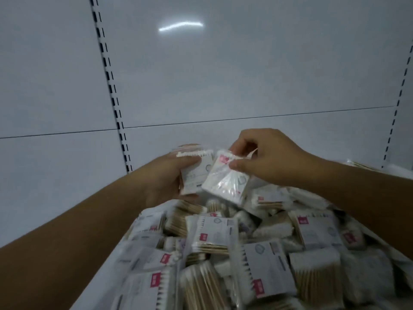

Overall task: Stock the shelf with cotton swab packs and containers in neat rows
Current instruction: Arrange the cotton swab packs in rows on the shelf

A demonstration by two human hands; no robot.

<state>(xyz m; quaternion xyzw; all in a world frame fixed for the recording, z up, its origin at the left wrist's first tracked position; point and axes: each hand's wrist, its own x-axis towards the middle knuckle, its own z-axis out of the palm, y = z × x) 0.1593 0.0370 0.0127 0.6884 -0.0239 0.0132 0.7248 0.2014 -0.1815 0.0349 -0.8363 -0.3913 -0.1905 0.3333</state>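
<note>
My left hand (166, 181) grips a small stack of clear cotton swab packs (196, 168), held upright with the white swab tips on top. Just to its right, my right hand (266, 156) pinches the top edge of another cotton swab pack (225, 181), which hangs tilted against the stack. Below both hands lies a loose heap of swab packs (257, 253) with white labels, red logos and wooden sticks showing through the plastic.
A white shelf back panel (223, 74) fills the upper view, with slotted uprights at the left (111, 92) and right (397, 104). The bare white shelf surface (55, 186) lies left of the heap. A few more packs (362, 165) sit at the far right.
</note>
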